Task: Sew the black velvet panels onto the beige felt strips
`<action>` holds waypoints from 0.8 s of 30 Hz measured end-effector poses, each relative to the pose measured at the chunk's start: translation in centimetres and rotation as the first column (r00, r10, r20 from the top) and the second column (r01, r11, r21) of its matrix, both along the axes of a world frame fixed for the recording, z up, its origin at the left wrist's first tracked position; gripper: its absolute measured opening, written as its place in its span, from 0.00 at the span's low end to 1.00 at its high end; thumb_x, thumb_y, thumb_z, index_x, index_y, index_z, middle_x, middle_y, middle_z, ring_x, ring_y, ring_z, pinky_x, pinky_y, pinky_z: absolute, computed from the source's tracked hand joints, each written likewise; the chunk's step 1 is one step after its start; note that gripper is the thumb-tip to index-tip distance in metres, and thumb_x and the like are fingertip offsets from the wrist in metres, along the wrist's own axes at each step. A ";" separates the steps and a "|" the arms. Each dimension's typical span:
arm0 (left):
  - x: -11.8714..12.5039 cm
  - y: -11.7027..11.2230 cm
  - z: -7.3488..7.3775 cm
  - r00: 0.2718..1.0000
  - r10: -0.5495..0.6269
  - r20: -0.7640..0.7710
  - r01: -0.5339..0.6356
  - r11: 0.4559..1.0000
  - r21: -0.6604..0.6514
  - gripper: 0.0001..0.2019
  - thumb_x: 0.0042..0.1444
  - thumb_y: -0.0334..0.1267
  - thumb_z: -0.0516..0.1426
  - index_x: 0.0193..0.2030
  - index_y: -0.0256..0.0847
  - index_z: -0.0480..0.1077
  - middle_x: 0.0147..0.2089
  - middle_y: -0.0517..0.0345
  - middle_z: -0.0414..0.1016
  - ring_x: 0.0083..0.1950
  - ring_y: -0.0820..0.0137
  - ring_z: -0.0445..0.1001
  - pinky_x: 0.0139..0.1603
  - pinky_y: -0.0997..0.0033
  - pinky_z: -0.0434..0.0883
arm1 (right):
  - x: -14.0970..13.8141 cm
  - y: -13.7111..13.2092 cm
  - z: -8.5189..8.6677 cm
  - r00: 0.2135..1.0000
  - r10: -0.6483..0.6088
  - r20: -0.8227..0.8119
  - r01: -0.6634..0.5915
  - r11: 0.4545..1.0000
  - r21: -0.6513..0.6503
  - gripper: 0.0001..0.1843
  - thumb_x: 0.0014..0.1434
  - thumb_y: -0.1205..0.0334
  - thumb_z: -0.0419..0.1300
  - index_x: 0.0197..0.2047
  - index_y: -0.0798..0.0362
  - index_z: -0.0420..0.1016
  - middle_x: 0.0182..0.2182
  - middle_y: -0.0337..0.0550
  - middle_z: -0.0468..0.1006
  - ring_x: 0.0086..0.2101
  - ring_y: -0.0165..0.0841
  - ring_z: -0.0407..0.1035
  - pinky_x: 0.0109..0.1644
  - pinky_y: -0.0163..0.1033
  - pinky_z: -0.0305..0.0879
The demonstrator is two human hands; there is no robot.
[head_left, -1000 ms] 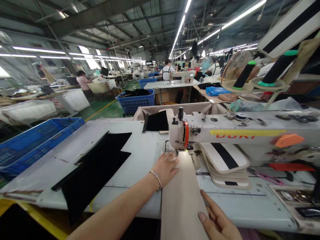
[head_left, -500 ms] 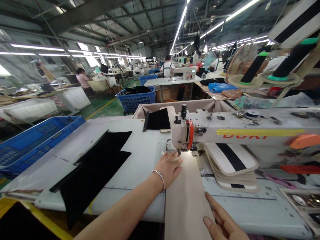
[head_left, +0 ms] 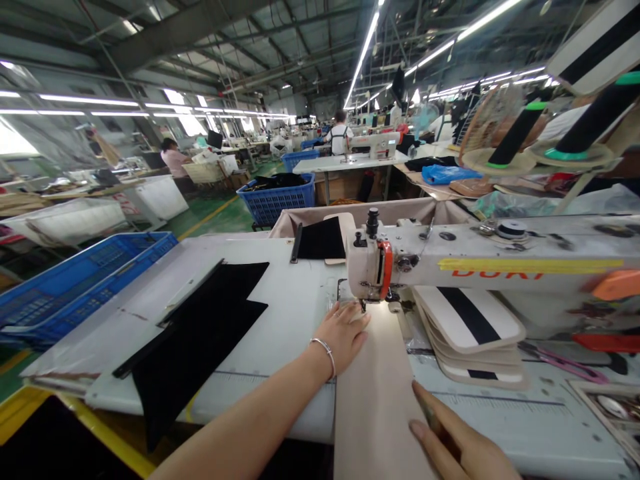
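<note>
A long beige strip of material (head_left: 377, 400) runs from the lower edge of the view up under the presser foot of a white sewing machine (head_left: 370, 267). My left hand (head_left: 344, 333), with a silver bracelet at the wrist, lies flat on the strip's left side, its fingers outstretched close to the needle area. Along the right edge of the strip, nearer to me, my right hand (head_left: 453, 437) holds the material between thumb and fingers; some of those fingers are partly hidden. The light by the needle shines on the strip's far end.
Black fabric pieces (head_left: 200, 333) lie on the table at left, near a blue crate (head_left: 90, 283). Beige panels with black stripes (head_left: 475, 317) are stacked under the machine arm. Purple-handled scissors (head_left: 565, 363) lie at right. Black thread cones (head_left: 517, 137) stand above. Co-workers sit farther back.
The whole view has shifted slightly, so things appear a little farther right. Both hands keep nearly the same places on the beige strip.
</note>
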State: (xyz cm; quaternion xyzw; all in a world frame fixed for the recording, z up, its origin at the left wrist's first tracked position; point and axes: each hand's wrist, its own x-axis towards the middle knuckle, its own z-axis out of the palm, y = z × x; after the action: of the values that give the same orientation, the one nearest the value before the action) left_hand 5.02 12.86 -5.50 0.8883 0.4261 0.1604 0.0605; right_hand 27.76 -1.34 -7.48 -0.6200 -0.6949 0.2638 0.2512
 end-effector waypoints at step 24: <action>-22.3 10.3 11.6 0.746 0.664 -0.052 -0.635 0.733 0.243 0.10 0.62 0.37 0.54 0.47 0.33 0.66 0.48 0.53 0.71 0.53 0.64 0.69 0.57 0.59 0.67 | -3.9 9.9 0.7 0.878 0.084 0.471 -0.338 0.806 0.486 0.25 0.64 0.59 0.51 0.63 0.50 0.61 0.60 0.47 0.66 0.58 0.41 0.60 0.63 0.53 0.55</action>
State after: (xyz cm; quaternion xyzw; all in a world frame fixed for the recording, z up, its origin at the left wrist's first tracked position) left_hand -17.30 23.21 6.14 0.6929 0.6935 0.1550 -0.1221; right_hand 23.81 8.53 -6.81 -0.4789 -0.8448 -0.0646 0.2299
